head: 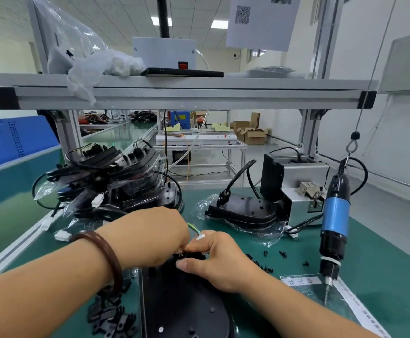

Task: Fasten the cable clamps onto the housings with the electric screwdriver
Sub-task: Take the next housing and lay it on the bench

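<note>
A black housing [186, 308] lies flat on the green bench in front of me. My left hand [150, 237] and my right hand [213, 259] meet at its far end, fingers curled over a small black part there; what exactly each pinches is hidden. A green-yellow cable with a white connector [199, 236] sticks up between them. The blue electric screwdriver [334, 225] hangs from a hook at the right, untouched. Loose black cable clamps [112, 318] lie heaped left of the housing.
A stack of bagged housings [106, 181] with cables fills the left rear. Two more housings [245, 211] sit at centre right before a grey screw feeder [299, 181]. Black screws [267, 264] lie scattered right of my hands. A labelled plastic bag [321, 289] lies under the screwdriver tip.
</note>
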{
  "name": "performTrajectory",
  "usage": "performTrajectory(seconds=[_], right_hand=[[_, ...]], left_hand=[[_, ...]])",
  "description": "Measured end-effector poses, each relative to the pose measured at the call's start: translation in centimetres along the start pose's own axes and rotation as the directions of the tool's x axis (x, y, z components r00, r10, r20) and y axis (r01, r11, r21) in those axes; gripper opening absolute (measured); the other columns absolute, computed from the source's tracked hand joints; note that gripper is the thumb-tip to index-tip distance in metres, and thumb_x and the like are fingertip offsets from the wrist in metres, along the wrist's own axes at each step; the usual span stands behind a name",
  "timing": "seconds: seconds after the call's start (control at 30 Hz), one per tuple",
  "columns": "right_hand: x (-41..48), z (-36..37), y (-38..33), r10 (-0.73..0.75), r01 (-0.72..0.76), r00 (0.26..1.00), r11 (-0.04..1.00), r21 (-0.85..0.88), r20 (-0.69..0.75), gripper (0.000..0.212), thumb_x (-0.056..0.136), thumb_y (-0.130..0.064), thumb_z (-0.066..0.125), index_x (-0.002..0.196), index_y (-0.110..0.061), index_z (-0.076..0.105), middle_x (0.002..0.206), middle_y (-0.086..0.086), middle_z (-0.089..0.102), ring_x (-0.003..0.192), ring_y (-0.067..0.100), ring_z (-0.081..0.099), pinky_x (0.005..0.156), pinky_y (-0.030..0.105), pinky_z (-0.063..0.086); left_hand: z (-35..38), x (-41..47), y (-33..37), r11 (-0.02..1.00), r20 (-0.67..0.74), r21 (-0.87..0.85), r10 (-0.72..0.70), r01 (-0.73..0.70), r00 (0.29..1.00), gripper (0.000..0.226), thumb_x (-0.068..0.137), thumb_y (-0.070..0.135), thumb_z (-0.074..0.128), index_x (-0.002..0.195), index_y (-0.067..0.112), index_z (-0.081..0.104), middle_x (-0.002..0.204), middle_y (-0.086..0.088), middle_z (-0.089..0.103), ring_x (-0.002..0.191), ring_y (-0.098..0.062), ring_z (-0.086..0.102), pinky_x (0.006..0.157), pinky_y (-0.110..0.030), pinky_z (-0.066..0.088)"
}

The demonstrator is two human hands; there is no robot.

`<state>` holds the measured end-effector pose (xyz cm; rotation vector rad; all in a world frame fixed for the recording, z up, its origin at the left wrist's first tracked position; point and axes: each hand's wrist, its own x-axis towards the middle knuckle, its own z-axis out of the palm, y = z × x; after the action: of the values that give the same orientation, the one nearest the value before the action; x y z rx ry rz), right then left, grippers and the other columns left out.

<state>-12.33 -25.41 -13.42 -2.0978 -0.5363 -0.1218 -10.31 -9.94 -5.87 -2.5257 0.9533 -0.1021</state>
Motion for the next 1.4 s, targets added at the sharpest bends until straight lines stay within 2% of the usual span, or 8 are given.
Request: performTrajectory(seconds=[0.17, 0.27, 0.33, 0.6, 0.73, 0.83, 1.13, 1.4], right_hand=[[-0.1, 0.0, 0.4, 0.004, -0.004, 1.000, 1.000, -0.015, -0.001, 0.023, 0.082, -0.030, 0.074, 0.104, -0.035, 0.074, 0.096, -0.005, 0.057, 0.092, 0.005, 0.055, 0.088, 0.013, 0.041], [-0.2, 0.0, 0.5, -0.012, 0.013, 0.999, 0.998, -0.054, 0.032, 0.018, 0.085, -0.032, 0.070, 0.103, -0.033, 0.071, 0.089, -0.014, 0.048, 0.086, -0.001, 0.049, 0.085, 0.013, 0.038], [-0.3, 0.1, 0.5, -0.025, 0.027, 0.999, 0.998, -0.061, 0.031, 0.016, 0.086, -0.031, 0.069, 0.101, -0.029, 0.071, 0.087, -0.013, 0.046, 0.084, -0.002, 0.047, 0.084, 0.015, 0.038], [-0.6, -3.0, -1.6, -0.114, 0.117, 0.993, 0.990, -0.082, 0.033, 0.005, 0.086, -0.022, 0.071, 0.088, -0.027, 0.070, 0.080, -0.012, 0.050, 0.078, -0.002, 0.049, 0.078, 0.014, 0.038], [-1.3, -7.0, -3.2, -0.063, 0.098, 0.972, 0.984, -0.147, 0.226, 0.023, 0.085, -0.029, 0.072, 0.073, -0.047, 0.064, 0.076, -0.021, 0.055, 0.074, -0.006, 0.051, 0.076, 0.012, 0.041], [-1.6, -8.4, -2.9, 0.013, 0.053, 0.959, 0.973, -0.226, 0.282, 0.018, 0.082, -0.034, 0.075, 0.078, -0.046, 0.063, 0.080, -0.021, 0.057, 0.080, -0.005, 0.054, 0.084, 0.017, 0.043], [-1.5, -7.9, -1.1, 0.104, 0.001, 0.945, 0.947, -0.322, 0.310, 0.023, 0.082, -0.032, 0.076, 0.080, -0.047, 0.059, 0.085, -0.020, 0.056, 0.082, -0.008, 0.053, 0.078, 0.011, 0.036], [-1.4, -8.0, -0.8, 0.132, -0.009, 0.949, 0.918, -0.396, 0.287, 0.010, 0.083, -0.032, 0.074, 0.091, -0.036, 0.069, 0.090, -0.017, 0.057, 0.091, 0.002, 0.057, 0.087, 0.020, 0.046]], left_hand=[[1.2, -1.7, -1.7, 0.974, -0.109, -0.228, -0.014, -0.011, 0.994, 0.025, 0.093, 0.046, 0.046, 0.115, 0.045, 0.059, 0.103, 0.015, 0.066, 0.096, -0.007, 0.059, 0.085, -0.024, 0.047], [2.5, -3.2, -1.5, 0.910, -0.090, -0.411, -0.096, 0.050, 0.991, 0.024, 0.094, 0.049, 0.045, 0.117, 0.055, 0.049, 0.076, 0.040, 0.057, 0.072, 0.012, 0.052, 0.075, -0.015, 0.042], [3.1, -3.4, -1.1, 0.888, -0.116, -0.456, -0.130, 0.064, 0.985, 0.021, 0.095, 0.045, 0.045, 0.114, 0.049, 0.052, 0.064, 0.031, 0.055, 0.063, 0.008, 0.048, 0.068, -0.016, 0.038], [-0.7, -3.2, -0.9, 0.820, -0.151, -0.571, -0.146, 0.034, 0.978, 0.017, 0.097, 0.034, 0.048, 0.102, 0.039, 0.064, 0.088, 0.019, 0.069, 0.085, 0.002, 0.061, 0.080, -0.019, 0.049], [-1.5, -2.8, 0.3, 0.606, -0.117, -0.795, -0.088, -0.040, 0.989, 0.019, 0.097, 0.027, 0.049, 0.087, 0.034, 0.063, 0.079, 0.020, 0.069, 0.075, 0.002, 0.067, 0.065, -0.013, 0.052], [-0.9, -1.9, 1.5, 0.520, -0.107, -0.851, -0.045, -0.068, 0.993, 0.020, 0.098, 0.025, 0.048, 0.086, 0.036, 0.060, 0.079, 0.017, 0.069, 0.076, -0.002, 0.069, 0.062, -0.016, 0.053], [1.4, 0.0, 2.3, 0.476, -0.074, -0.878, -0.016, -0.057, 0.997, 0.018, 0.097, 0.025, 0.049, 0.099, 0.033, 0.064, 0.084, 0.014, 0.069, 0.081, -0.004, 0.068, 0.055, -0.008, 0.045], [2.6, 0.9, 2.5, 0.579, -0.166, -0.809, -0.062, -0.100, 0.984, 0.017, 0.096, 0.032, 0.050, 0.102, 0.033, 0.066, 0.084, 0.020, 0.069, 0.076, 0.004, 0.063, 0.072, -0.013, 0.051]])
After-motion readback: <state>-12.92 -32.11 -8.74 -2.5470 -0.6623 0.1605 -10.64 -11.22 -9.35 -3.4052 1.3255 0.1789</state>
